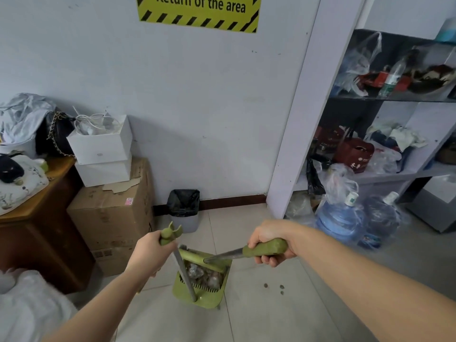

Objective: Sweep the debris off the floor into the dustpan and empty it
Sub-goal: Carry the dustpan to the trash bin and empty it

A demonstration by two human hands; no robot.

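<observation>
The left hand (150, 255) grips the dustpan (212, 298) handle, right hand (266, 238) the broom (246, 251), dustpan low between them

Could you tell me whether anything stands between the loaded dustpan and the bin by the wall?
Nothing visible does: only bare tiles lie between the dustpan and the black-lined bin. The cardboard box stands beside the bin, off that path.

Matt green plastic dustpan (208, 301), dull grey metal pole (185, 275), smooth floor tiles (271, 322) with a soft sheen; rough brown cardboard box (111, 218) beside a varnished wooden cabinet (37, 233).
</observation>
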